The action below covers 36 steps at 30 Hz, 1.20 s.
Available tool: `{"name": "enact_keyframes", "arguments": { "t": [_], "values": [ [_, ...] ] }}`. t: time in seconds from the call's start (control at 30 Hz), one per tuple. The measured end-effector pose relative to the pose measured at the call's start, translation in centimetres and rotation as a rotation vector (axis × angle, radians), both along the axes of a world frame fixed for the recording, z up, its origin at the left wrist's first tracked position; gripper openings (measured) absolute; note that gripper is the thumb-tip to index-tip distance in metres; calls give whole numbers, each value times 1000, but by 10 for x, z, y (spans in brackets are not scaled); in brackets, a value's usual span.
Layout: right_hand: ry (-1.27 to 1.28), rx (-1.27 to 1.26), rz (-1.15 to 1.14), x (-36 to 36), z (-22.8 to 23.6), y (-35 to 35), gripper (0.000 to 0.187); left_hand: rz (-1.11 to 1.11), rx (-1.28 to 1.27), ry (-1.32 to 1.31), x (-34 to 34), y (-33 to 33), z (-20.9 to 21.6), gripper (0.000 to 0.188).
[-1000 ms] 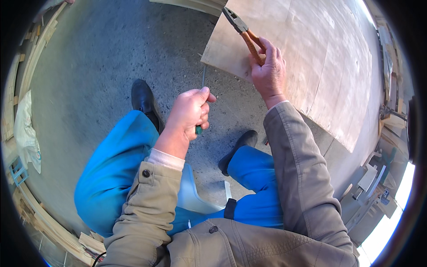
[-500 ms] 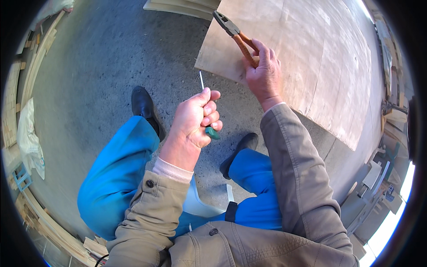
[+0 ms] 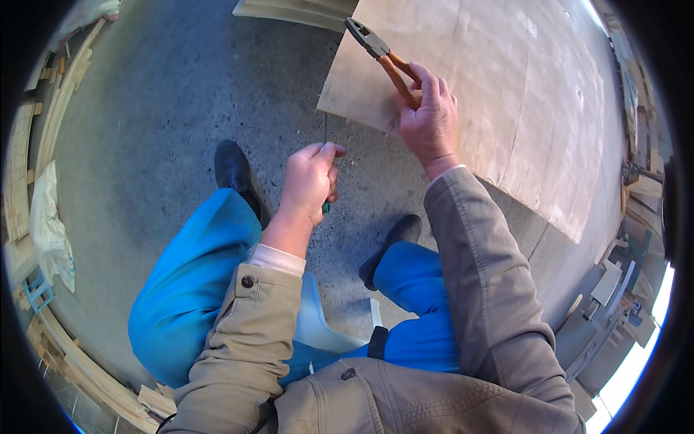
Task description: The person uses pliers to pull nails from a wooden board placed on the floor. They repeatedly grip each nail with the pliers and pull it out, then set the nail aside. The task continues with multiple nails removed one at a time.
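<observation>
My left hand (image 3: 307, 181) is closed around a screwdriver (image 3: 325, 130). Its thin shaft points away from me, and a bit of green handle shows below the fist; the rest of the handle is hidden in my fingers. In my right hand (image 3: 431, 126) is a pair of pliers (image 3: 384, 55) with dark metal jaws and orange-brown handles, the jaws pointing up and left. Both handles run into my grip, over the near left part of a large plywood sheet (image 3: 520, 108). The screwdriver's tip lies just below that sheet's near left corner in the picture.
Under me is a pale plastic stool (image 3: 318, 325), between my blue-trousered legs. More boards (image 3: 296, 13) lie at the far edge. Timber strips (image 3: 69, 108) and a white sack (image 3: 52, 231) line the left side. Assorted tools and scraps (image 3: 614, 296) lie at the right.
My left hand has turned, so the back of it shows more and less green handle is visible. The screwdriver's shaft now stands nearly straight and looks darker. My right hand and the pliers barely differ.
</observation>
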State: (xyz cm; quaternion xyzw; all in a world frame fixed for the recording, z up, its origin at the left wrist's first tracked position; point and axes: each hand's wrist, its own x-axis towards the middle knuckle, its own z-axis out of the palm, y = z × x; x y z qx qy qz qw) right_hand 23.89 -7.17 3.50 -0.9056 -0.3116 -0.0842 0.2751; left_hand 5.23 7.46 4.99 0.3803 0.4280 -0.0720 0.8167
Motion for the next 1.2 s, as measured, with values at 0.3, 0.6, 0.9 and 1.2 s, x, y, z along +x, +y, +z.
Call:
{"name": "enact_keyframes", "arguments": {
  "t": [0.3, 0.6, 0.9, 1.2],
  "values": [
    [0, 11, 3, 0, -1, 0, 55, -72, 334, -69, 1, 10, -32, 31],
    [-12, -10, 11, 2, -2, 0, 57, -212, 1118, -12, -5, -1, -56, 30],
    [6, -3, 10, 3, -4, -2, 55, -116, 1135, -144, -7, 2, -87, 31],
    [-15, 15, 17, 4, -4, -2, 56, -100, 1152, -214, -5, 8, -112, 27]
  ]
}}
